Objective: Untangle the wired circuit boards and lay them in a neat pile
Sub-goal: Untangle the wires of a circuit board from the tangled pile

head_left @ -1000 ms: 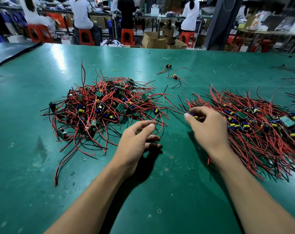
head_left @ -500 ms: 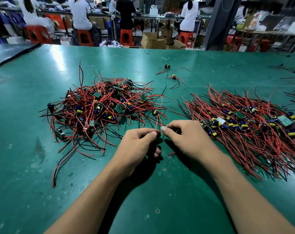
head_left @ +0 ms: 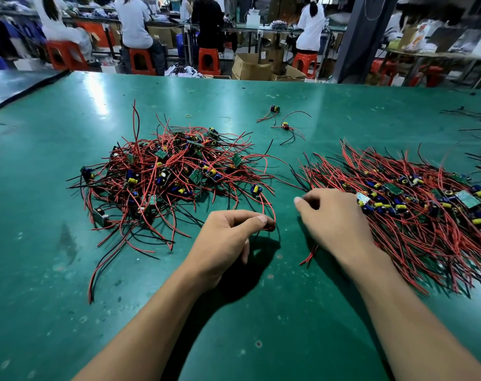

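Note:
A tangled heap of wired circuit boards with red and black leads lies left of centre on the green table. To the right, a combed pile of boards has its wires lying roughly parallel. My left hand pinches a red wire between thumb and forefinger; the wire runs up to a small board at the heap's near edge. My right hand sits at the pile's left edge with fingers curled, and a red wire end sticks out from under its palm.
Two loose wired boards lie farther back, with a small rubber band nearby. More black wires lie at the far right. Beyond the table's far edge, people sit on orange stools beside cardboard boxes.
My right hand went from the pile to meet my left hand, then moved back right to the pile's edge. My left hand stayed put and now pinches a red wire.

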Action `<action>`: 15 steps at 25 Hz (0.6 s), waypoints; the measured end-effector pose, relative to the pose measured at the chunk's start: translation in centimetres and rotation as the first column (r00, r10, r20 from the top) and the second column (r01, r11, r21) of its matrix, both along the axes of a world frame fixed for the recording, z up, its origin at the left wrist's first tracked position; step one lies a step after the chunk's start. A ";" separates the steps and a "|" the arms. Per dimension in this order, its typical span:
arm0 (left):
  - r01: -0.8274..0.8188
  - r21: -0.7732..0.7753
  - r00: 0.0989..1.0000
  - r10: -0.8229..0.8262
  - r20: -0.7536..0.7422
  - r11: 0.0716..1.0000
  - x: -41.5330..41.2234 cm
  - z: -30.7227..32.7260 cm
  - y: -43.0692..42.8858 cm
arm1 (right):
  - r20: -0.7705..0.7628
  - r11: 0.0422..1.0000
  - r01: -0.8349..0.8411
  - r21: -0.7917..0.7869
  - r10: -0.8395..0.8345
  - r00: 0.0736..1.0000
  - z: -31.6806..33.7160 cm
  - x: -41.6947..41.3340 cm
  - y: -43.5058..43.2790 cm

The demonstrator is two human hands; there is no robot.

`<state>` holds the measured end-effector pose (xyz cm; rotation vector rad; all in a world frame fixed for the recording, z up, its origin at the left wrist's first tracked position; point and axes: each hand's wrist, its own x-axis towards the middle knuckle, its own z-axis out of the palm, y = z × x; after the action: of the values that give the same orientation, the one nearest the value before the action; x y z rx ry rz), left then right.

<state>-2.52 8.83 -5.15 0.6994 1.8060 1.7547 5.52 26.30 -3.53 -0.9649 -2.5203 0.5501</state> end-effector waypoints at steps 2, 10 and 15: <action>0.004 0.015 1.000 -0.004 0.018 1.000 0.0 0.1 -0.1 | -0.001 0.990 -0.129 -0.060 0.129 0.992 -0.2 -0.3 -0.6; -0.013 0.037 0.996 0.010 0.088 0.999 -0.5 -0.1 -0.2 | -0.016 0.978 0.160 0.136 -0.159 0.987 0.2 0.2 0.4; 0.140 0.094 0.983 -0.149 0.103 0.986 -0.2 0.1 -0.5 | 0.040 0.934 -0.356 0.037 0.355 0.934 -0.9 -0.7 -2.1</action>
<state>-2.69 8.37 -5.07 0.7346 1.5749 1.7475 4.81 24.23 -4.39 -0.5025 -2.7418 0.5820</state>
